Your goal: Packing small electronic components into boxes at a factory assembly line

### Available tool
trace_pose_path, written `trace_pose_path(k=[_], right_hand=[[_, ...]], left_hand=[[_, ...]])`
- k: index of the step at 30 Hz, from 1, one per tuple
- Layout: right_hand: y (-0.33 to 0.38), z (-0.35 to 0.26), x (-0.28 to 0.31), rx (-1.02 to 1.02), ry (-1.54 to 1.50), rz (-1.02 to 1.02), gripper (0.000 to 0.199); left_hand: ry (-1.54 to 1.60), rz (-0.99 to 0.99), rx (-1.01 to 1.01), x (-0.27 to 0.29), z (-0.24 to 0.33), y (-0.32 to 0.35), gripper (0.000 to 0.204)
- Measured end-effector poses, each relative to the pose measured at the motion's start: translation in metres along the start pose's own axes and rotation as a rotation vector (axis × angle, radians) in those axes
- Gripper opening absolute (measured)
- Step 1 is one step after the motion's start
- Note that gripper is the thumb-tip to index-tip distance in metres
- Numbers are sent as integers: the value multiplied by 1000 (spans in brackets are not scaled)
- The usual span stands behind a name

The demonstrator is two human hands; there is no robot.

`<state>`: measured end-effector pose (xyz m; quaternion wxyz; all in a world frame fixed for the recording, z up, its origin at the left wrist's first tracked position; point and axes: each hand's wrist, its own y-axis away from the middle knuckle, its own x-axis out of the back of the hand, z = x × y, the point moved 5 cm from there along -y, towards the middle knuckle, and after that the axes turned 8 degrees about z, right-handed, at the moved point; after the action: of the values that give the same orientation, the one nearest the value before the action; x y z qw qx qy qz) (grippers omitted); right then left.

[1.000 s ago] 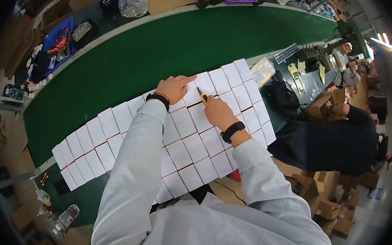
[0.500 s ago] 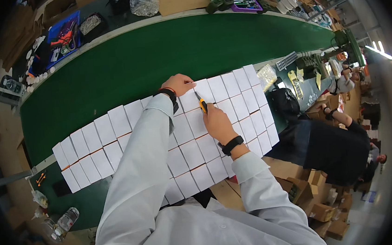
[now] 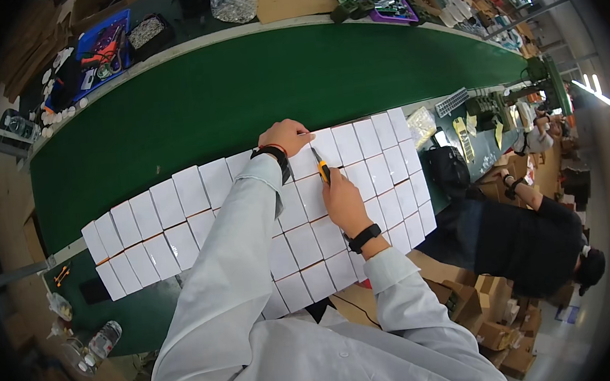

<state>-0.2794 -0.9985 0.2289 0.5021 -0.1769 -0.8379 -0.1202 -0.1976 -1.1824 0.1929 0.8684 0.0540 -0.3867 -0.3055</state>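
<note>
White rectangular boxes (image 3: pixel 306 245) with thin orange edges stand packed side by side in several rows before me. My right hand (image 3: pixel 344 200) is closed around a yellow-and-black utility knife (image 3: pixel 324 170). The knife's tip points away from me and lies over the seam between boxes of the far row. At the far edge of that row, my left hand (image 3: pixel 285 135) has its fingers pressed together at a box's corner. What those fingertips pinch, if anything, is too small to make out. My left forearm covers part of the rows.
Beyond the boxes runs a green belt (image 3: pixel 188 103). Across it are a blue tray of tools (image 3: pixel 104 48), a clear bag (image 3: pixel 233 1) and a purple tray (image 3: pixel 392 5). A black bag (image 3: pixel 449 167) sits right of the boxes. A co-worker (image 3: pixel 519 237) is at the right; plastic bottles (image 3: pixel 104 340) stand lower left.
The view has shifted slightly, so the boxes and both hands sit a little further right. The knife remains in my right hand. The co-worker at the right has changed posture, the head now showing lower.
</note>
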Motion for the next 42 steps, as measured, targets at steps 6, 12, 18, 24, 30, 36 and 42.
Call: trace_pose_path(k=[6, 12, 18, 24, 30, 36, 42], right_hand=[[1, 4, -1, 13, -41, 33, 21], [-2, 3, 1, 26, -64, 13, 20], [-8, 5, 3, -15, 10, -97, 21], [1, 6, -2, -11, 0, -35, 20], [-24, -1, -5, -89, 160, -143, 20], [-13, 2, 11, -28, 253, -298, 19], [14, -27, 16, 77, 14, -80, 22]], left_hand=[[16, -3, -1, 1, 2, 1, 35], [20, -3, 12, 1, 2, 0, 35], [30, -5, 8, -1, -3, -3, 36], [26, 0, 18, -2, -2, -2, 38], [42, 21, -16, -3, 0, -5, 36], [58, 51, -72, 0, -1, 4, 34], [-206, 103, -662, 40, -17, 36, 42]])
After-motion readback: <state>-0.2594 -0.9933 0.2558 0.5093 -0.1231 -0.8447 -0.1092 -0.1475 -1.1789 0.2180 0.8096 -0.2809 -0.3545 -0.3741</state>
